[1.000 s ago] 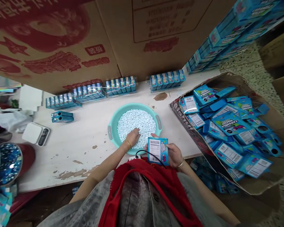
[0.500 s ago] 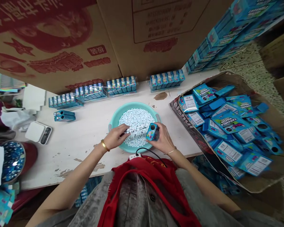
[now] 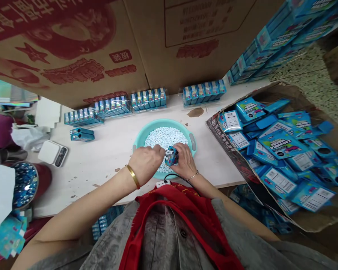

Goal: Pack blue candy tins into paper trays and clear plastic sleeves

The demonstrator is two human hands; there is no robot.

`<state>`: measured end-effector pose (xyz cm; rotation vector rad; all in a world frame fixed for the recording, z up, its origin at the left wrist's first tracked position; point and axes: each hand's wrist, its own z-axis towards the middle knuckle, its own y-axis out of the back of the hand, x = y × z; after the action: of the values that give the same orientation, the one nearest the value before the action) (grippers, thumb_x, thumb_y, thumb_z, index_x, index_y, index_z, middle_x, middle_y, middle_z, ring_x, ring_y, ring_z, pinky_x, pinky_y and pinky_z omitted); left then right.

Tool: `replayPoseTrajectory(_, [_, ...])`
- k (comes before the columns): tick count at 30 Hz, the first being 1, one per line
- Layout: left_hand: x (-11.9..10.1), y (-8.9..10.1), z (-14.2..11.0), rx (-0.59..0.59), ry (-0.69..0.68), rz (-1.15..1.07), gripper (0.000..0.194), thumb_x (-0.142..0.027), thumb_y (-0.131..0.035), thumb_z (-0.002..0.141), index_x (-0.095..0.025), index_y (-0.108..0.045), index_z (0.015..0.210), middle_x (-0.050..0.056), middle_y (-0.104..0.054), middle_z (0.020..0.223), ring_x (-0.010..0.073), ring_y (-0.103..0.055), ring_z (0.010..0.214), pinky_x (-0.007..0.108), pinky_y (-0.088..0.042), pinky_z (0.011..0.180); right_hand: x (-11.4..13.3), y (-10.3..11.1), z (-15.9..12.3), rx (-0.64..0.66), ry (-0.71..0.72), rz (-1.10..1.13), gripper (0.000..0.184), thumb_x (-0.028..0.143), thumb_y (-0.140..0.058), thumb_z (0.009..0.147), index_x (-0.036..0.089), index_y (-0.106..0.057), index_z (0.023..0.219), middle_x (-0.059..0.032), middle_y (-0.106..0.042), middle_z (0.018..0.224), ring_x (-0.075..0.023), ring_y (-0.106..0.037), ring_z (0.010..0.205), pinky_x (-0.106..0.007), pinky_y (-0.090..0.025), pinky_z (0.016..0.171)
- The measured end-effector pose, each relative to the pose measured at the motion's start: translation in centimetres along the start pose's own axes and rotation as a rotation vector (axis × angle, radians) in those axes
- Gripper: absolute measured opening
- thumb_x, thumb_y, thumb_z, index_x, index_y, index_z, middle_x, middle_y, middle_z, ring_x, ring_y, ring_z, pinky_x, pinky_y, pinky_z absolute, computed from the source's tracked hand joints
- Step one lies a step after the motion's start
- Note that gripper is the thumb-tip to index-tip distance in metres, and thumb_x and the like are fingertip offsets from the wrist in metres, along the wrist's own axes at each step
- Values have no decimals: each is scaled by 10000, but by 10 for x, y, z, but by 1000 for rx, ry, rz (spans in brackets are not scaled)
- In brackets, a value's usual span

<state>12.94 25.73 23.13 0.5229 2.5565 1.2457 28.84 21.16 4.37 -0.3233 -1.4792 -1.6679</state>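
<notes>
White-painted wooden counter (image 3: 107, 165); round teal plastic basin (image 3: 192, 144) of pale-blue candies (image 3: 163, 138) beneath both grips; right grip (image 3: 186, 162) closed on small blue cardboard box (image 3: 171, 156); left grip (image 3: 146, 161) pinched at its edge, anything held unclear.

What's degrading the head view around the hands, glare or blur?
Head view: the left hand, right hand and small blue box look fairly sharp; shrink-wrapped packs show mild glare; the loose packets at lower right look softly blurred; wide-angle distortion bends the table edge. Light is soft, shadows faint.
</notes>
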Motion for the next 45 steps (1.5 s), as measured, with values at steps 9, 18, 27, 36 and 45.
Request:
replayPoseTrajectory(9, [71,-106,71,-132,167,-84,296,-119,-313,918,-135,-535,1112,148,-585,1043,267,-577,951,419,-423,812,-19,13,-8,-94,-111,-5,925,601,-747,633,166,-308,1321,-145,-525,1140,-330,-524,1089,-559,-420,981])
replayPoseTrajectory(18, [16,-203,128,-114,0,-406,300,-138,-419,890,-182,-512,1172,95,-589,1155,208,-599,976,314,-467,801,-19,29,-23,-86,-312,150,785,421,-756,646,170,-356,1272,-111,-485,1109,-278,-529,1033,-455,-477,906])
replayPoseTrajectory(27, [56,-174,73,-249,-127,-685,286,-305,-465,917,-161,-499,1162,77,-638,1082,162,-610,913,280,-483,820,-20,23,-26,-89,-268,146,771,438,-755,665,163,-376,1278,-135,-509,1137,-286,-535,1039,-460,-480,902])
replayPoseTrajectory(36, [68,-70,4,-178,-246,-348,239,-277,-451,922,-161,-544,1110,76,-658,1023,184,-627,874,294,-475,760,-7,-4,-3,-85,-52,77,693,392,-727,702,170,-379,1259,-144,-533,1112,-307,-513,1045,-484,-467,888])
replayPoseTrajectory(45, [-3,-3,-1,28,-108,129,219,-95,-376,901,-111,-564,1012,114,-653,855,252,-655,765,316,-433,582,-2,-18,-2,-100,51,70,603,414,-642,809,185,-363,1292,-137,-534,1100,-297,-503,1040,-482,-444,883])
